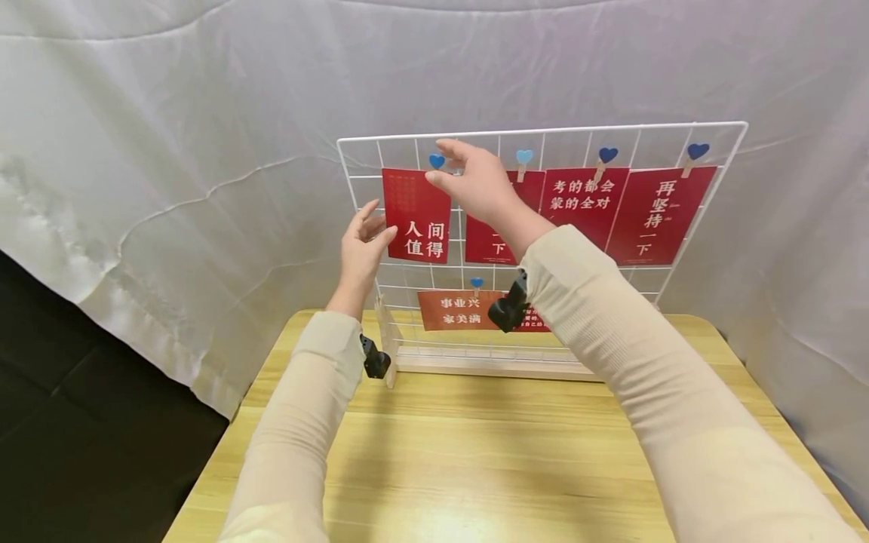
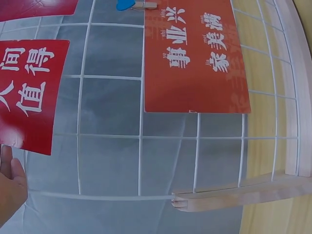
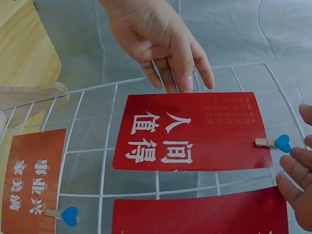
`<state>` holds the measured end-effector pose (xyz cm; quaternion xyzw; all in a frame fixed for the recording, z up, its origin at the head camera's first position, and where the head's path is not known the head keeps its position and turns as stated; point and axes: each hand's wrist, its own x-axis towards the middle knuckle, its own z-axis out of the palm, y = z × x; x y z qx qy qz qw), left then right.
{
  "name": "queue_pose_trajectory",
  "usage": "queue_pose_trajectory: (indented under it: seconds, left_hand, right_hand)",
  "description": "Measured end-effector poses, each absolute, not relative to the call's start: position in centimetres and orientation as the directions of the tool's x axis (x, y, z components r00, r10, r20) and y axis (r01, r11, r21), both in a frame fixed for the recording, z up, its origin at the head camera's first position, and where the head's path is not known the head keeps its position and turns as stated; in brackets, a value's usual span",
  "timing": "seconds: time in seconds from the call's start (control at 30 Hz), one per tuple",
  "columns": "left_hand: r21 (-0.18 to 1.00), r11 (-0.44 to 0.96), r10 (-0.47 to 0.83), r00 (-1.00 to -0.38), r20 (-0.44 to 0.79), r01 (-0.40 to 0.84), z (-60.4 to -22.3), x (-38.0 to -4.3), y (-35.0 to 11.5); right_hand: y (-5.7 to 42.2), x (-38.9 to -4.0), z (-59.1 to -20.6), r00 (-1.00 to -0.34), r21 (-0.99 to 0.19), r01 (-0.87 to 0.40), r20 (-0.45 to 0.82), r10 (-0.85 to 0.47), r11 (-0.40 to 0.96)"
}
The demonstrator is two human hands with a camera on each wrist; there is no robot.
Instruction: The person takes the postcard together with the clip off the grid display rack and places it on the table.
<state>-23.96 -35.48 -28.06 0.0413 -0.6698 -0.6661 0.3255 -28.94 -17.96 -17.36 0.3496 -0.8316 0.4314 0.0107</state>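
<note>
Red rectangular paper card with large white characters [image 1: 416, 219], hanging at the left end of the upper row on a white wire grid rack [image 1: 577, 129], its top edge already caught by a wooden clothespin with a blue heart [image 3: 265, 143]. To judge by this, clipping done here; left over, only any straightening and getting both hands clear. Right hand [image 1: 483, 181] beside that clothespin, thumb and fingers spread, released, gripping nothing. Left hand [image 1: 363, 249] at the card's left edge, fingers relaxed and not clenched; cannot tell whether actually touching. Along the same row to the right, also up: a red card partly hidden behind the right hand and forearm [image 1: 485, 245], under a light-blue heart clothespin [image 1: 525, 157], then two more red cards with white characters [image 1: 591, 222] [image 1: 658, 219], each under a dark-blue heart clothespin [image 1: 608, 154] [image 1: 698, 151]. Below, an orange-red card [image 1: 458, 311] with a blue heart clothespin [image 1: 477, 283], and just right of it another dark-red card [image 1: 534, 323], mostly covered by the black wrist camera [image 1: 508, 309]. Near side, a pale wooden base [image 1: 489, 366] on a yellow wood-grain table [image 1: 441, 452]; far side, a grey fabric curtain [image 1: 271, 98]. In the way, mainly the right forearm, crossing in front of the rack.
</note>
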Motion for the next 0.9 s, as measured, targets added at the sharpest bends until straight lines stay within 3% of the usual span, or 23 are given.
queue_pose_trajectory:
  seconds: [0.2,0.43,0.73,0.9]
  left_hand:
    - [0.903,0.105,-0.508,-0.758,0.408,0.416,-28.0,-24.5,-35.3]
    - [0.895,0.08,-0.53,-0.742,0.411,0.438,-28.0,-25.0,-35.1]
    - [0.901,0.02,-0.569,-0.737,0.366,0.433,-28.3,-25.0,-35.0]
    - [0.902,0.008,-0.582,-0.731,0.356,0.432,-28.2,-24.9,-35.3]
  right_hand:
    - [-18.7,-29.0,-16.4,-0.795,-0.682,-0.549,0.247,-0.554,0.483]
    - [-19.2,-29.3,-16.2,-0.812,-0.697,-0.52,0.225,-0.538,0.494]
    - [-19.9,-29.6,-16.0,-0.793,-0.523,-0.591,0.234,-0.563,0.615]
    - [-20.2,-29.5,-16.2,-0.8,-0.488,-0.591,0.247,-0.547,0.642]
